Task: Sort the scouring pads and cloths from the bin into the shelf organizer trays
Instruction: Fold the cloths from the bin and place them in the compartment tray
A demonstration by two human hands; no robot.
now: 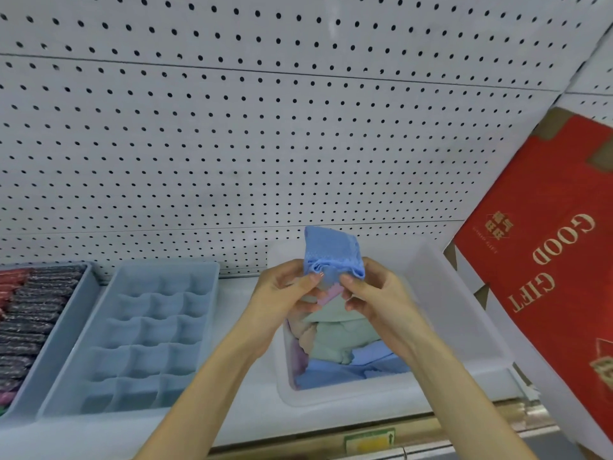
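- Pegboard (232, 144): fills 12 o'clock.
- Divided tray (166, 265): at 8 o'clock.
- Bin (447, 310): at 5 o'clock, holding cloths (338, 340).
- Left hand (285, 293), right hand (374, 297): fingers (308, 280) clamped on the cloth's lower edge.
- Blue cloth (331, 254): held above the bin.

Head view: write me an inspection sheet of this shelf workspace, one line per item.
Surface: white shelf, carrying two trays and a bin.
Job's things: blue cloth held above the white bin, which holds more cloths; divided tray has nothing in it; rows of scouring pads lie in the left tray.
Clutter: red carton printed GOOD GIFT at the right.
Grippers: left hand and right hand both pinch the blue cloth's lower edge.
Cables: nothing seen.
Surroundings: white pegboard behind; a label on the shelf's front edge.
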